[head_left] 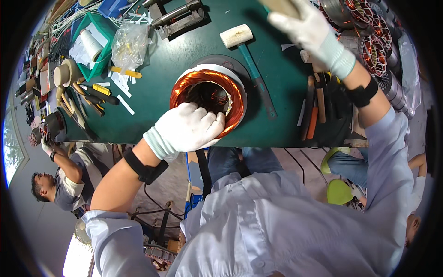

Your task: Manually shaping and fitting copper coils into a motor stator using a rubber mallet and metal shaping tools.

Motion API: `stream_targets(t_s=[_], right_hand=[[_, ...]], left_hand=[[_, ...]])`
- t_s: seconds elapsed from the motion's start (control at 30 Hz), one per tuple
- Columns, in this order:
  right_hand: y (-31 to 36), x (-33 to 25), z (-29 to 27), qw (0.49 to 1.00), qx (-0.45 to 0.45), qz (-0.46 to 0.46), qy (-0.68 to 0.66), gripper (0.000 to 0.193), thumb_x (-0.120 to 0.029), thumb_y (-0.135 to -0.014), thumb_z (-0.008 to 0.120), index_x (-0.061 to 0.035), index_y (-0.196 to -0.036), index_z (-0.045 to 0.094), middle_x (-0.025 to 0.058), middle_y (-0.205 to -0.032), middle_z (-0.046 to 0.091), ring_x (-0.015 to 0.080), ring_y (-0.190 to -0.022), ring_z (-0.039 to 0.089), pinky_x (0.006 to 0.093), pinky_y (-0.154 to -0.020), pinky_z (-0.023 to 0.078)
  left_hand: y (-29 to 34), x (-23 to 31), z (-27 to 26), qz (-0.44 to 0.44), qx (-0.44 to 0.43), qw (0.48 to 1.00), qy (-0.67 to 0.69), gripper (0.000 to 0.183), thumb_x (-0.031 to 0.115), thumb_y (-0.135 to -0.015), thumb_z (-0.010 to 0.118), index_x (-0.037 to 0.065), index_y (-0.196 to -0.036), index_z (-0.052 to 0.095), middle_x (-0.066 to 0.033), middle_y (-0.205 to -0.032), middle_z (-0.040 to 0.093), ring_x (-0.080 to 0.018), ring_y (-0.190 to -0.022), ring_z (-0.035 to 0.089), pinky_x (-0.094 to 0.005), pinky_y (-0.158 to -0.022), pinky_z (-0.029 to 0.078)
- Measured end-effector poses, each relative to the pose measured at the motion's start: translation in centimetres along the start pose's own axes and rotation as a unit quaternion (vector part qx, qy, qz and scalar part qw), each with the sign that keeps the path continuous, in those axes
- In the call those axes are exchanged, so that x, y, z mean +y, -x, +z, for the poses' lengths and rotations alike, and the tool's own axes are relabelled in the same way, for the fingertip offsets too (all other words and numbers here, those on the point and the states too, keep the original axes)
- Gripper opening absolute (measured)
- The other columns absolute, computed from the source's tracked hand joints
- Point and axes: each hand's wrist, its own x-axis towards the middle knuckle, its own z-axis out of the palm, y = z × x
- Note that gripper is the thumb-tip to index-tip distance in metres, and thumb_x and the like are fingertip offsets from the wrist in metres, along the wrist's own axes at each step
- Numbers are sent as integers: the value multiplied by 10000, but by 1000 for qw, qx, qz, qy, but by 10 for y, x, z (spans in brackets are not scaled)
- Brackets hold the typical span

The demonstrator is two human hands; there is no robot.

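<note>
A motor stator [237, 104] with a thick ring of copper winding stands on the green table, its round bore facing up. My left hand [189, 127], in a white glove, is closed over the near rim of the winding, fingertips curled toward the bore. Raised at the upper right, my gloved right hand [307, 34] grips a tan, block-like thing [282, 6]. Motion smears it and the picture's edge cuts it off, so its kind is unclear. A mallet [236, 36] with a whitish head and teal handle lies right of the stator, untouched.
A green bin [110, 33] holds a spool of white cord, beside a plastic bag [130, 44]. Hand tools [87, 99] lie at the left, more [313, 108] at the right. Wound stators [373, 55] crowd the far right. A metal fixture [177, 18] sits at the back. Another person [76, 173] works at the left.
</note>
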Motion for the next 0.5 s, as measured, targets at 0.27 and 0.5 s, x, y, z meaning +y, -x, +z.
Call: stream_targets(t_s=[0.27,0.5], right_hand=[[-40,0,-22,967,-155,128,156,493,-222,-895,675,-98,-1367,606,78,-939,723,86,-720,644,232,-632,528],[-27,-16,-8,977,-205,-37,43,555,-127,-867,632,-158,-1416,561,68,-884,730,125,-653,636,311,-597,548]], left_hand=[[1,-30,-4,139,-19,990,17,334,252,-819,661,16,-1053,619,-7,-725,577,-165,-625,607,-314,-593,489],[2,-32,-9,162,-21,986,19,305,194,-776,665,18,-1022,629,-8,-726,573,-163,-614,598,-311,-592,483]])
